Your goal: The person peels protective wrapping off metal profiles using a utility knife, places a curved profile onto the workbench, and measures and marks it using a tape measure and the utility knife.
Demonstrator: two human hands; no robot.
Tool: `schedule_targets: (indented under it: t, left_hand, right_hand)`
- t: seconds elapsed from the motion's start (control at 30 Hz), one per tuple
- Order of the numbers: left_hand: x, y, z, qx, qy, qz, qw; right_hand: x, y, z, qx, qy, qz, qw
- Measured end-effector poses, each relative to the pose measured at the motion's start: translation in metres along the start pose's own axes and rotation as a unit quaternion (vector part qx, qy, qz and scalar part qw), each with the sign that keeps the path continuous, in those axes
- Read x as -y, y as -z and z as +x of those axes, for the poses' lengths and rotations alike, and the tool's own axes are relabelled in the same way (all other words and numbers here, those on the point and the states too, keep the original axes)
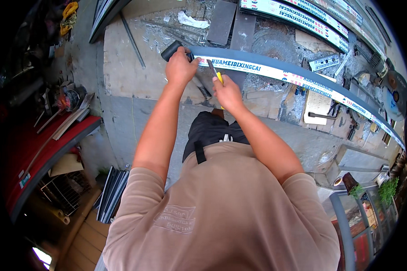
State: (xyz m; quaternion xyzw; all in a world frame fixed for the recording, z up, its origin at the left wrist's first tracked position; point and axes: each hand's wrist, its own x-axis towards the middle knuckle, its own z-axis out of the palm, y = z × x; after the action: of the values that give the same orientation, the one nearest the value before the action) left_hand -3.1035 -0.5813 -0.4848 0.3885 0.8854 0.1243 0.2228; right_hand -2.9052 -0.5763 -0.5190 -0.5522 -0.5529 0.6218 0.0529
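Tan shirt (239,198) blocks floor (135,118); shavings (280,45) flank grey profile (257,56).

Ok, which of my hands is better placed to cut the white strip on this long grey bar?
Your right, probably: the right hand holds the yellow-handled knife, its blade over the white strip. The left hand grips the near end of the grey bar, so it seems better suited to steadying.

Blue and red printing patterns the white film (271,71) along a blue-grey bar (257,55), with a yellow-handled knife (220,77) at its near edge, a black piece (171,51) at its left end, a brown shirt (239,203) and black shorts (208,128) on its near side, and a red tabletop (49,149) well to its left.
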Motion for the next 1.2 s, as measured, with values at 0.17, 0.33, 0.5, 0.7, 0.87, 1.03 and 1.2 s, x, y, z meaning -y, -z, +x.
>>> schedule_targets:
  t: [0.17,0.33,0.5,0.7,0.87,1.03,1.2]
  left_hand:
    - [0.01,-0.008,0.001,-0.035,-0.011,0.009,0.999]
    - [0.016,-0.01,-0.002,-0.077,-0.008,-0.003,0.997]
    - [0.013,-0.005,-0.004,-0.077,-0.001,0.002,0.997]
    - [0.021,-0.011,-0.003,-0.097,-0.047,-0.035,0.994]
    - [0.024,-0.018,-0.005,-0.117,-0.062,-0.042,0.99]
    - [0.028,-0.022,-0.004,-0.126,-0.06,-0.058,0.989]
    - [0.026,-0.021,-0.006,-0.116,-0.064,-0.074,0.988]
  right_hand:
    - [0.012,0.001,-0.005,0.022,0.014,-0.036,0.999]
    - [0.011,-0.028,0.001,0.035,0.006,0.044,0.998]
    - [0.015,-0.052,0.005,0.06,-0.039,0.06,0.996]
    - [0.022,-0.06,0.009,0.047,-0.049,0.064,0.996]
    - [0.021,-0.066,0.012,0.036,-0.018,0.074,0.996]
    - [0.024,-0.068,0.015,0.036,-0.026,0.05,0.998]
    - [0.036,-0.067,0.019,0.017,-0.013,0.013,1.0]
